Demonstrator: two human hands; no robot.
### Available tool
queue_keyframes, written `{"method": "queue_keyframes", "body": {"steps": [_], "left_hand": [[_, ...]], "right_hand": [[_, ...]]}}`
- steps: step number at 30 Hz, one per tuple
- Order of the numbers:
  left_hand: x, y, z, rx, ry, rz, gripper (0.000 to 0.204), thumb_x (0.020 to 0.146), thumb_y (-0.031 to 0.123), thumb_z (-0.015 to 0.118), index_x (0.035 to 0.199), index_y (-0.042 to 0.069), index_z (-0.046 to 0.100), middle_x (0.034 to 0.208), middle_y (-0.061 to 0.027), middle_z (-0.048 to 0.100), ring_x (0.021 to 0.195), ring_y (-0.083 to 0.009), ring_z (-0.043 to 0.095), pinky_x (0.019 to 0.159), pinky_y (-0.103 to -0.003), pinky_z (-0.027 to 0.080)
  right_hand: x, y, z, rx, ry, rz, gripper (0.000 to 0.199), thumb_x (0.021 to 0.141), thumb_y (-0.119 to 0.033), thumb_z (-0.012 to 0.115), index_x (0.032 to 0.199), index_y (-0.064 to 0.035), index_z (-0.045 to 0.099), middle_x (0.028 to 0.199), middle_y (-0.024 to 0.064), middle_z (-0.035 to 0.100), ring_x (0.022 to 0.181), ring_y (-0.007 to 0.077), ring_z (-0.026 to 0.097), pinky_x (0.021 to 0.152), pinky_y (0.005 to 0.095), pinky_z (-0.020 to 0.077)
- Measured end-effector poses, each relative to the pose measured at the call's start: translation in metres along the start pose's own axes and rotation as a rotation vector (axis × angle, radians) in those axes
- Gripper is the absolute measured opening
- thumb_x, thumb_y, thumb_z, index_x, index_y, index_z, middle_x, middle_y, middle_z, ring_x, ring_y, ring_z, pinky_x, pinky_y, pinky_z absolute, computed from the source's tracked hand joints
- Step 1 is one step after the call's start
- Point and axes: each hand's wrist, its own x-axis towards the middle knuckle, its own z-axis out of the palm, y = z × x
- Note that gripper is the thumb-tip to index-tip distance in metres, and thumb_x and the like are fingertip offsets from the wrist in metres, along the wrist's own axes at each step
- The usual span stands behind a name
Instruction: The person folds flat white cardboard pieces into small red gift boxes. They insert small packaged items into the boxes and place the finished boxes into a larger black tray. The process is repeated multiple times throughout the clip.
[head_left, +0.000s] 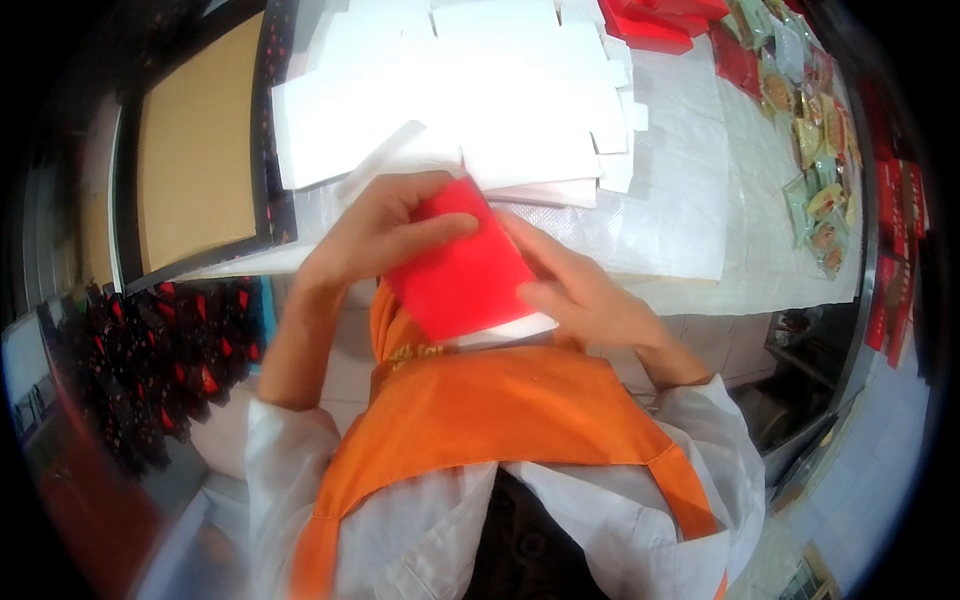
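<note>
A red folded card box [462, 265] with a white inner flap at its lower end is held up before my orange apron, just off the table's near edge. My left hand [400, 225] grips its upper left part, thumb lying across the red face and fingers behind. On the other side my right hand [575, 285] holds the right edge, its thumb near the lower right corner; its other fingers are partly hidden behind the box. Just beyond, flat white card blanks [440, 100] with cut flaps lie in a stack, overexposed by the light.
Red boxes [660, 25] sit at the table's far side. Several small wrapped packets [825, 200] line the right edge of the white sheet covering [680, 230]. A brown board with a dark frame [200, 140] stands left; dark red-patterned items [165, 350] are below it.
</note>
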Motion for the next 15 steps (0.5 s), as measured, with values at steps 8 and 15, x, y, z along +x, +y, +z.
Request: {"method": "queue_keyframes", "body": {"steps": [8,15], "left_hand": [[-0.001,0.003,0.008,0.336,0.905,0.776,0.034,0.082,0.014,0.059,0.113,0.007,0.047,0.112,-0.0132,0.052,0.102,-0.0248,0.052,0.082,-0.031,0.047],[-0.040,-0.040,0.049,-0.325,0.567,0.100,0.065,0.081,0.010,0.059,0.134,0.007,0.022,0.132,-0.0122,0.031,0.112,-0.0202,0.042,0.094,-0.030,0.037]], "right_hand": [[0.016,0.011,0.012,0.391,0.393,0.020,0.074,0.081,-0.006,0.049,0.138,-0.0014,0.001,0.142,0.0180,0.011,0.129,0.0257,0.020,0.104,0.0339,0.0205],[0.005,0.015,0.027,0.240,0.378,-0.035,0.066,0.083,-0.006,0.045,0.137,-0.0007,0.007,0.135,0.0150,0.022,0.121,0.0205,0.029,0.101,0.0327,0.0239]]}}
